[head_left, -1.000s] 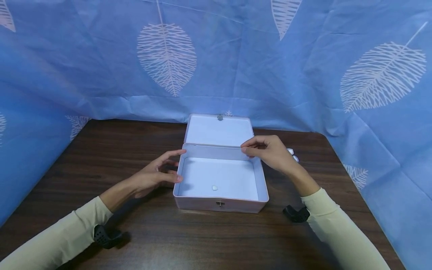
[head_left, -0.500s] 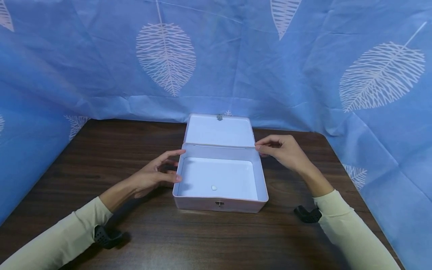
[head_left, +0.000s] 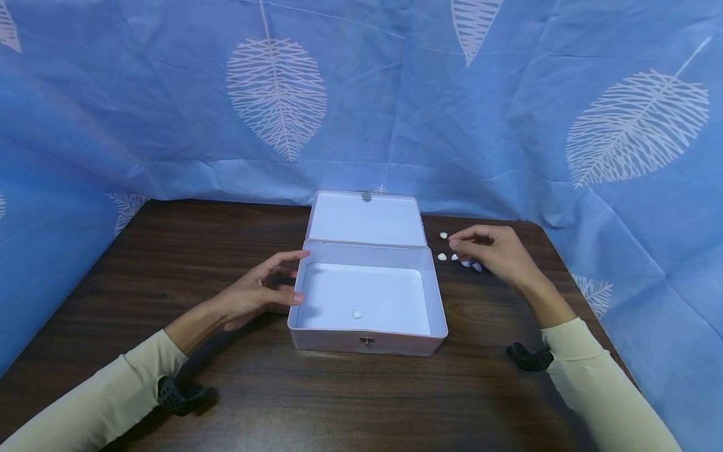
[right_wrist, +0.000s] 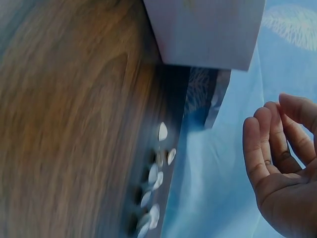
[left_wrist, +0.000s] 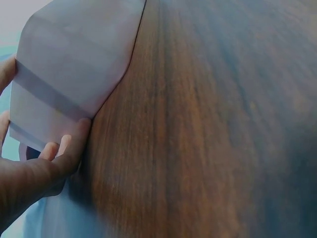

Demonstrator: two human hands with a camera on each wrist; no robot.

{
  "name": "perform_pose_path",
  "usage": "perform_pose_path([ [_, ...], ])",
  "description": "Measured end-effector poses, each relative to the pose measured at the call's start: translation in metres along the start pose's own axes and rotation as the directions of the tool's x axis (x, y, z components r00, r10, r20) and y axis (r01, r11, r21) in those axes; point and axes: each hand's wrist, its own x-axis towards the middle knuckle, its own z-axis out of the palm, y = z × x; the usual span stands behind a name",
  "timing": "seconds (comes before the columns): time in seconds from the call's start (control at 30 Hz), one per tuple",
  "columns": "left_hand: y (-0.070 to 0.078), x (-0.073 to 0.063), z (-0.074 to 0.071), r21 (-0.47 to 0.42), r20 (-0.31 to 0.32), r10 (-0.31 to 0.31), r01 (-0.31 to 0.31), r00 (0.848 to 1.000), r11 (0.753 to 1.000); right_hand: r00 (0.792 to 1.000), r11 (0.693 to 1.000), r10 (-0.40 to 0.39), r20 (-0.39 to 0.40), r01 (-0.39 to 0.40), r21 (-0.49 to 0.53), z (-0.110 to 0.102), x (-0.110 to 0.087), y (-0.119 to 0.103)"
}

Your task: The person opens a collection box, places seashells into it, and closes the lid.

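A pale lilac metal box with a white inside stands on the table, its lid tipped back. One small white shell lies on the box floor. My left hand touches the box's left side with spread fingers; in the left wrist view the fingers rest along that outer wall. To the right of the box, my right hand hovers above several small shells, with its fingers bent loosely and nothing visible between them. In the right wrist view more shells lie in a row on the table, apart from the hand.
The dark wood table ends at a blue leaf-print cloth at the back and sides. A small clasp is on the box's front. Black straps sit on both wrists.
My right hand has moved right, from over the box's back right corner to over the shells, bringing more of them into sight. The left hand stays at the box's side.
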Motion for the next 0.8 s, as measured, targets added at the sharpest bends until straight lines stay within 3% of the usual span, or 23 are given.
perform_pose_path([
  [0.3,0.001,-0.001,-0.001,0.002,-0.001,-0.015,0.015,1.0,1.0,0.999,1.0,-0.007,-0.049,0.006,-0.023,-0.019,-0.001,0.018],
  [0.53,0.001,0.0,-0.001,0.009,0.0,-0.014,0.014,1.0,1.0,0.998,0.997,0.05,-0.048,-0.053,-0.052,-0.034,-0.001,0.041],
  [0.8,0.003,0.001,0.0,0.032,-0.015,-0.011,0.012,1.0,0.999,0.996,0.997,0.078,-0.041,-0.079,-0.003,-0.046,0.001,0.068],
])
